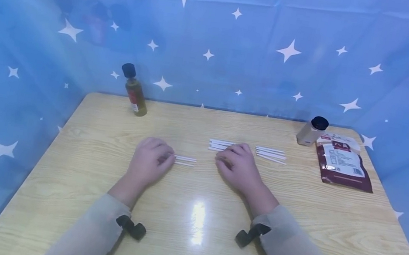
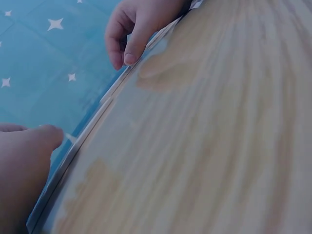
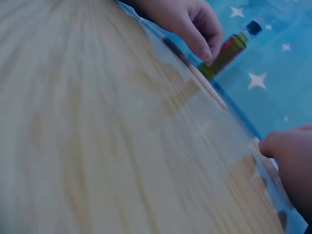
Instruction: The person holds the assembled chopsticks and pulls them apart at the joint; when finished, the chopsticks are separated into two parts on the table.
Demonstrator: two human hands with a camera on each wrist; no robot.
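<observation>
My left hand (image 1: 150,160) rests on the tabletop with its fingers loosely bent. Its thumb and forefinger are at the left ends of a few thin white sticks (image 1: 185,158), which lie flat and run out to the right. My right hand (image 1: 241,168) lies further right, fingers also loosely bent, beside a row of white sticks (image 1: 219,143) whose right ends it hides. In the left wrist view, nothing shows between the right hand's (image 2: 139,29) thumb and fingers. The right wrist view has the left hand's (image 3: 190,22) thumb just above the sticks (image 3: 209,87).
More white sticks (image 1: 270,150) lie right of my right hand. A green bottle (image 1: 135,97) with a black cap stands at the back left. A black-lidded jar (image 1: 308,134) and a maroon packet (image 1: 343,168) are at the back right. A starry blue cloth (image 1: 238,62) surrounds the wooden table (image 1: 76,161).
</observation>
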